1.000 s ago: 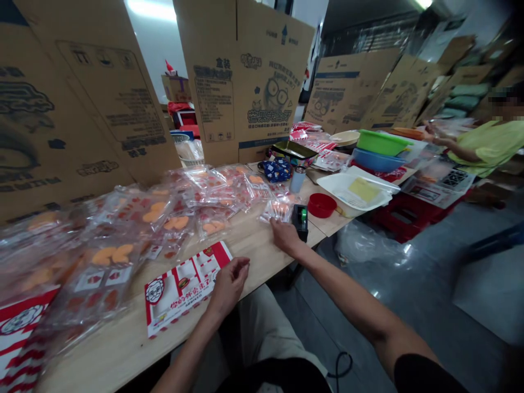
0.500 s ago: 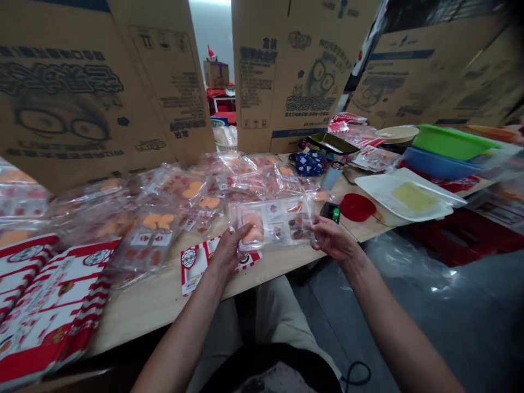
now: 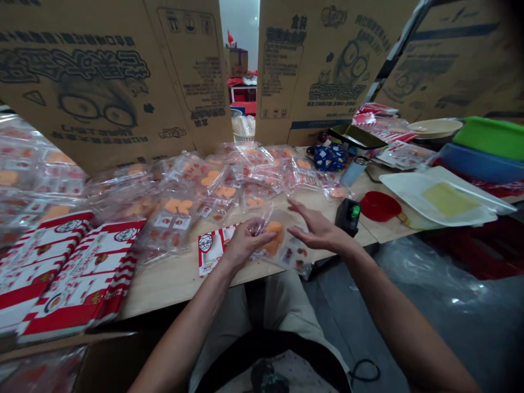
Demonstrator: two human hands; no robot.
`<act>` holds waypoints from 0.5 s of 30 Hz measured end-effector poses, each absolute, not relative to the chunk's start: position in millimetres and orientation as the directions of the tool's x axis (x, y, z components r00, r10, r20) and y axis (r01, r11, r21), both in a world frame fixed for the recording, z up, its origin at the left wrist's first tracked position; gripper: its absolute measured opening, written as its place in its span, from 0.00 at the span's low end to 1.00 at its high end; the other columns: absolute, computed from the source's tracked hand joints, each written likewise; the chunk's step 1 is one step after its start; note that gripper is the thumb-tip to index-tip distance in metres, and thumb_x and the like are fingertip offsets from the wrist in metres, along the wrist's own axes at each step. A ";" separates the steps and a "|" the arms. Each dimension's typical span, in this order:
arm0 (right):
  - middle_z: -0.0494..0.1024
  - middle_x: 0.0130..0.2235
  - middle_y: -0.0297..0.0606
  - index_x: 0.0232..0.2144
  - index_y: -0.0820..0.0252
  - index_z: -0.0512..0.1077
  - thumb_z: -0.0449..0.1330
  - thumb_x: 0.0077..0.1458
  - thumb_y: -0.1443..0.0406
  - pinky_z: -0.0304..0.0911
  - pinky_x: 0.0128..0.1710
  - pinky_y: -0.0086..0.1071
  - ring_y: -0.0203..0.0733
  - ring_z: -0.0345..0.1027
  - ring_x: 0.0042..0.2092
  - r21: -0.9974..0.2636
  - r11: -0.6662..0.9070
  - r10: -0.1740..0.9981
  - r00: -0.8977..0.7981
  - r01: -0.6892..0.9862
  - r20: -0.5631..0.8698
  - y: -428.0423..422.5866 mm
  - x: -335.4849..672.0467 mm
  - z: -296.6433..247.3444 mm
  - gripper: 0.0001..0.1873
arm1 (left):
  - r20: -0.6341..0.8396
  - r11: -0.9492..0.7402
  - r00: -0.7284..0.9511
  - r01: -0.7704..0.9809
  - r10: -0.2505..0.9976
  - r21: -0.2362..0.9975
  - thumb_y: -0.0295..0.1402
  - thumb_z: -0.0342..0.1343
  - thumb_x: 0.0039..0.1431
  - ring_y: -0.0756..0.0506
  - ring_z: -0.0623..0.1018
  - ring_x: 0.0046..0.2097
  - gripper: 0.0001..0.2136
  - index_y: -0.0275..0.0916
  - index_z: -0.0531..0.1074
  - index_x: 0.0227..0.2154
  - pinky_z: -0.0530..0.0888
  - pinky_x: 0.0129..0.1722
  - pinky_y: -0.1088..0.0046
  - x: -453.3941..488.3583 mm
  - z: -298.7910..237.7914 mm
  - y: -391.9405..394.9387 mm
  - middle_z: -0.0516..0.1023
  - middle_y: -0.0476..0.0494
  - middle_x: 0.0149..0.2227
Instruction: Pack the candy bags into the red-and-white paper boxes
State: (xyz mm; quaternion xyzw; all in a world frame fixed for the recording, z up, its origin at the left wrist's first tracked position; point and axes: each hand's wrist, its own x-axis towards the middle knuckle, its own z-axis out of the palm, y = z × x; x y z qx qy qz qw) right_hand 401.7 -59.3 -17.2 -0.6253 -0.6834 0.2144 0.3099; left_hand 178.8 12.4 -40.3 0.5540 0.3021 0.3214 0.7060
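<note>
My left hand [image 3: 248, 240] grips the left end of a clear plastic packet [image 3: 282, 248], thumb on top. Through the film show orange pieces and small dark printed pictures. The packet tilts down to the right, over the table's front edge. My right hand [image 3: 317, 226] is spread flat above and beside the packet's right part, fingers apart; whether it touches the film I cannot tell. Under and left of my left hand lies a red-and-white printed card [image 3: 213, 251], partly hidden by the hand.
Many similar packets [image 3: 176, 213] are heaped along the back of the wooden table. Folded red-and-white printed sheets [image 3: 82, 273] lie at left. A black tape dispenser [image 3: 347, 217], red round dish [image 3: 380, 206] and white tray [image 3: 442, 196] stand at right. Cardboard boxes [image 3: 327, 65] wall the back.
My right hand has let go of the packet's right end and opened out. The packet has tipped from level to slanting down rightward. The whole view has shifted leftward.
</note>
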 end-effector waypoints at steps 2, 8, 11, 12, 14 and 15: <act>0.80 0.44 0.47 0.53 0.62 0.72 0.61 0.56 0.51 0.72 0.41 0.39 0.50 0.76 0.45 -0.859 0.031 0.981 -0.180 0.511 -0.072 -55.5 395.4 -12.4 0.28 | -0.068 0.162 0.637 -0.091 0.768 0.983 0.41 0.72 0.46 0.42 0.81 0.40 0.22 0.36 0.77 0.42 0.76 0.43 0.66 179.3 -38.0 8.0 0.81 0.42 0.40; 0.75 0.28 0.33 0.43 0.60 0.74 0.69 0.45 0.49 0.55 0.17 0.22 0.36 0.68 0.26 -0.973 -0.230 0.968 0.108 0.033 -0.226 -61.6 375.4 -25.7 0.28 | 0.504 -0.556 0.237 0.314 0.831 0.769 0.39 0.66 0.57 0.33 0.69 0.63 0.21 0.42 0.73 0.53 0.60 0.65 0.52 153.0 -24.7 -17.3 0.75 0.37 0.58; 0.76 0.29 0.34 0.41 0.60 0.74 0.70 0.43 0.49 0.56 0.18 0.24 0.37 0.69 0.27 -0.977 -0.205 0.961 0.177 -0.067 -0.213 -67.4 359.9 -31.5 0.28 | 0.509 -0.676 0.453 0.389 0.732 0.626 0.37 0.59 0.63 0.34 0.70 0.62 0.16 0.43 0.75 0.53 0.59 0.65 0.52 147.1 -23.6 -24.7 0.77 0.37 0.57; 0.76 0.29 0.35 0.41 0.60 0.74 0.70 0.44 0.49 0.56 0.18 0.24 0.37 0.69 0.27 -0.976 -0.192 0.962 0.176 -0.097 -0.207 -69.0 354.6 -33.4 0.27 | 0.484 -0.662 0.467 0.380 0.740 0.646 0.36 0.58 0.65 0.35 0.73 0.60 0.15 0.43 0.75 0.53 0.62 0.63 0.54 147.0 -25.0 -24.0 0.78 0.38 0.55; 0.75 0.30 0.35 0.40 0.60 0.74 0.69 0.46 0.49 0.56 0.18 0.24 0.37 0.68 0.26 -0.977 -0.164 0.968 0.166 -0.138 -0.186 -71.8 344.8 -38.4 0.25 | 0.408 -0.562 0.429 0.337 0.806 0.755 0.37 0.57 0.65 0.37 0.77 0.52 0.14 0.41 0.77 0.50 0.70 0.55 0.60 147.0 -28.7 -18.8 0.80 0.38 0.50; 0.75 0.29 0.34 0.41 0.60 0.74 0.68 0.47 0.50 0.56 0.18 0.24 0.36 0.67 0.26 -0.978 -0.142 0.972 0.163 -0.150 -0.166 -73.2 340.6 -41.3 0.25 | 0.349 -0.486 0.410 0.302 0.843 0.820 0.39 0.57 0.65 0.39 0.79 0.47 0.13 0.40 0.78 0.47 0.72 0.49 0.64 146.3 -30.1 -15.2 0.81 0.39 0.46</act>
